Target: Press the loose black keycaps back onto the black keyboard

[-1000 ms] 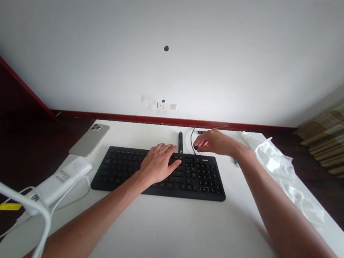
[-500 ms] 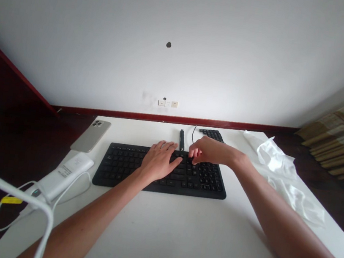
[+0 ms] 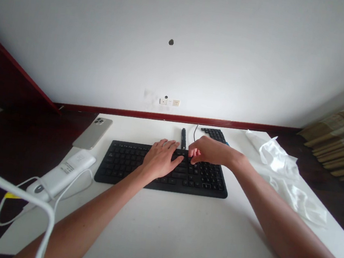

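A black keyboard [image 3: 122, 164] lies across the white table. My left hand [image 3: 160, 160] rests on its middle, palm down, with fingers stretched over the back edge and the thumb pointing right. Over the back right part of the keyboard, my right hand [image 3: 205, 150] is closed, fingers curled and thumb tip down at the keys. Anything between those fingers is hidden. Just behind the keyboard lies a slim black stick-shaped object [image 3: 184, 138]. Beside it runs a thin black cable [image 3: 195, 133]. A black piece covered in keys [image 3: 214, 133] is partly hidden behind my right hand.
At the left of the table [image 3: 152, 224] are a phone [image 3: 93, 133] and a white power strip-like device [image 3: 61, 173] with a white cable [image 3: 7, 185] looping in front. Crumpled clear plastic [image 3: 282, 166] lies at the right. Behind stands a wall with sockets [image 3: 169, 102].
The view has shifted slightly, so the table and keyboard appear a little higher. Both hands keep almost the same pose and place on the keyboard.
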